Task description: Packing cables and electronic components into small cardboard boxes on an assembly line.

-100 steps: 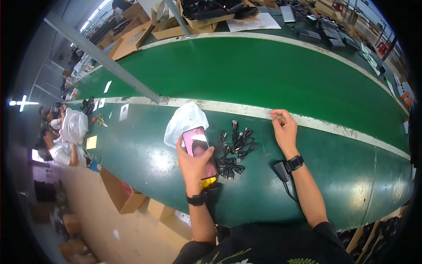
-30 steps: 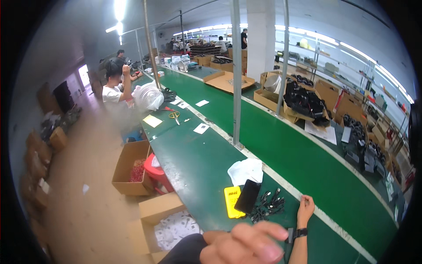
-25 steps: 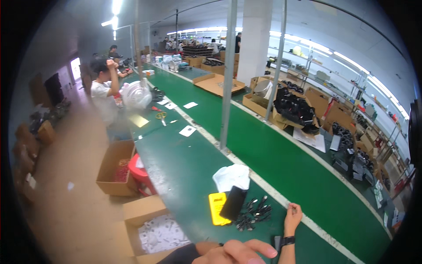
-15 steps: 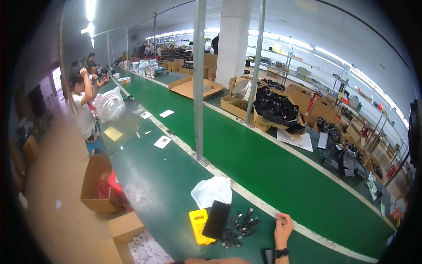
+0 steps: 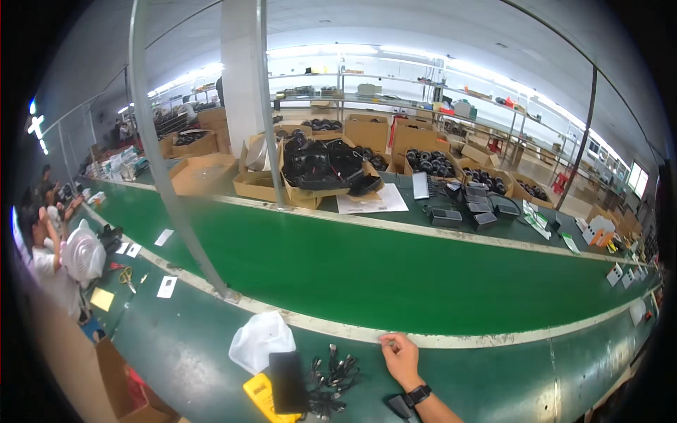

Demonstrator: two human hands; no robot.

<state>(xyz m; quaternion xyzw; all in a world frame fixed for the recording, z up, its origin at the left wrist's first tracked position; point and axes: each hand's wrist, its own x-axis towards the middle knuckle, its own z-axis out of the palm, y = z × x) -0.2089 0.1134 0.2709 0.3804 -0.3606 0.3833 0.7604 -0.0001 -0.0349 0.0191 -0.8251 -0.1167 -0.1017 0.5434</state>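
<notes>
Black, the block [image 5: 398, 407] lay just to the near left of the right hand [image 5: 402, 361], touching or barely apart from the watch [image 5: 419, 395] on that wrist; I could not tell which. A leftward sweep of the wrist could have shoved it into the cables [image 5: 334, 377], simply because it sat so close. As far as it showed, the block's long axis slanted, the far end to the left and the near end toward the forearm.

The hand was narrow: thumb and forefinger nearly met, the other fingers curled, tips at the rail [image 5: 479, 342]. Whether they pinched anything small I could not tell. The left hand was out of sight.

Left of the hand, and mostly nearer the body, sprawled the cables, their plug ends pointing several ways, with no single axis. Lifting one might have dragged others, since the leads seemed tangled. Past them, further left of the hand, lay the phone [image 5: 288, 381], dark, its long axis running almost straight away from the body. It overlapped the yellow case [image 5: 258, 392]; a nudge might have made it slip, its footing looking uneven. Beyond the phone, left of the hand, sat the bag [image 5: 257, 340].

All this was on the desk [image 5: 493, 384]. Ahead of the hand, across the rail, stretched the belt [image 5: 395, 282]; to its far left were scissors [image 5: 127, 279] and a fan [image 5: 83, 255].
</notes>
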